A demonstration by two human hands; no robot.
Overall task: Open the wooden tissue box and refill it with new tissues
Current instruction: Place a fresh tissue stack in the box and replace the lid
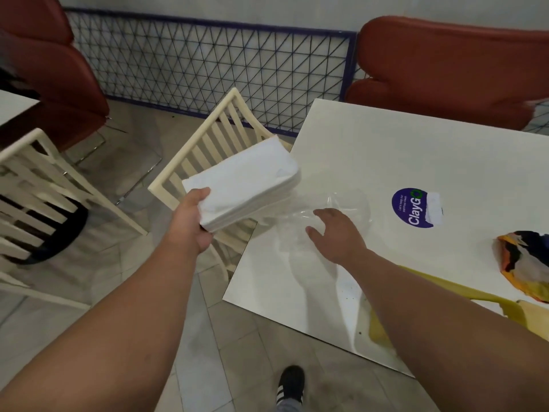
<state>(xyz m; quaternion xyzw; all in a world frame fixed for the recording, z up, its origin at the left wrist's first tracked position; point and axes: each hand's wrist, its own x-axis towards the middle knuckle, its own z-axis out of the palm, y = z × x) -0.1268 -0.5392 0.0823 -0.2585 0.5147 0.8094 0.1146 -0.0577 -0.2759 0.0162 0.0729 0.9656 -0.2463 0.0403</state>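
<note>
The white surface (386,162) fills the right side, and its near corner points down toward 6 o'clock. A cream chair (208,144) stands just off its left edge, at 10 o'clock. The left hand (193,224) holds a stack of tissues (243,179) in the air over that edge, its grip curled round the stack's near end. The right hand (335,233) has a wide, loose grip and touches clear plastic wrap (341,203) on the surface. A purple sticker (413,208) sits at 3 o'clock.
</note>
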